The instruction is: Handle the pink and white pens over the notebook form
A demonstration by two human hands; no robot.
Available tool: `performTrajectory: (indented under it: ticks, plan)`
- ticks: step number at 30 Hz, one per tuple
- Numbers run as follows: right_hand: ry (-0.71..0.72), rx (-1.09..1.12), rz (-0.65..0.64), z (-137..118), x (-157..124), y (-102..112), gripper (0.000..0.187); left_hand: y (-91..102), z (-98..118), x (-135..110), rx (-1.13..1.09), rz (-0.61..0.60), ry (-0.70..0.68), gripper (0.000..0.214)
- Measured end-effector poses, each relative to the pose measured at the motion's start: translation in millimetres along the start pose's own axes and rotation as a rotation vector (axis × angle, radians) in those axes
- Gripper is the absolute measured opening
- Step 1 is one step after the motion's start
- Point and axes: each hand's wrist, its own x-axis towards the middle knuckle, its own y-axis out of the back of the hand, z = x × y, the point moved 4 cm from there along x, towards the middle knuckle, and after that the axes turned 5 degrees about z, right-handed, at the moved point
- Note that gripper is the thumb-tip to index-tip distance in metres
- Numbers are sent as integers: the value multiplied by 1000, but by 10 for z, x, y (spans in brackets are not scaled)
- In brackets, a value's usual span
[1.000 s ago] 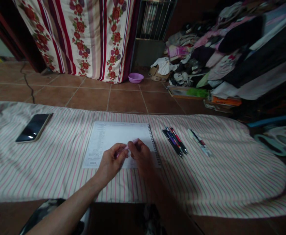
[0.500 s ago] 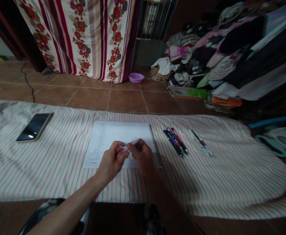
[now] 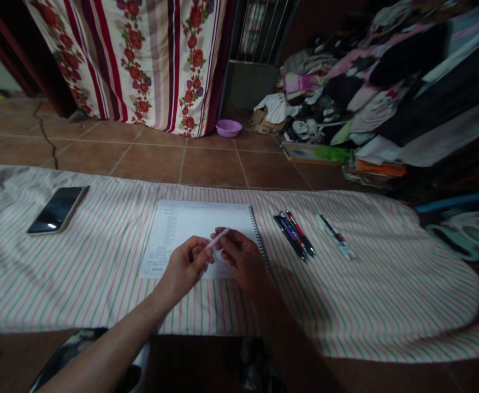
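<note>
My left hand [image 3: 184, 266] and my right hand [image 3: 243, 261] meet over the lower half of a spiral notebook [image 3: 190, 221] lying on a striped cloth [image 3: 79, 273]. Both hands are closed on a slim pink pen [image 3: 218, 238], which slants up to the right between the fingertips. The left fingers pinch its lower end and the right fingers hold it near the middle. The notebook page carries a printed column down its left side.
A dark phone [image 3: 57, 209] lies at the left on the cloth. Several pens [image 3: 293, 233] and one more pen [image 3: 334, 235] lie right of the notebook. Beyond are tiled floor, a purple bowl [image 3: 228, 128], a flowered curtain [image 3: 141, 60] and a pile of clothes [image 3: 346, 93].
The pink pen has come up a little and shows more of its upper end between my fingers. My right hand has shifted slightly right and nearer. The view has tilted a little.
</note>
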Motion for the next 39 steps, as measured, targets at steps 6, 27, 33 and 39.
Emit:
performTrajectory:
  ticks: [6,27,33,39]
  plan:
    - [87,-102,152,67,13,-13,25,49,-2,-15,209,39,-107,25]
    - [8,-77,92,95,-14,-50,34,39,57,-10,335,79,-184,17]
    - [-87,83,-23,2,-23,-37,38,18,15,42,-11,-11,28,31]
    - [23,-1,69,91,48,11,20,11,23,9,47,-18,-18,33]
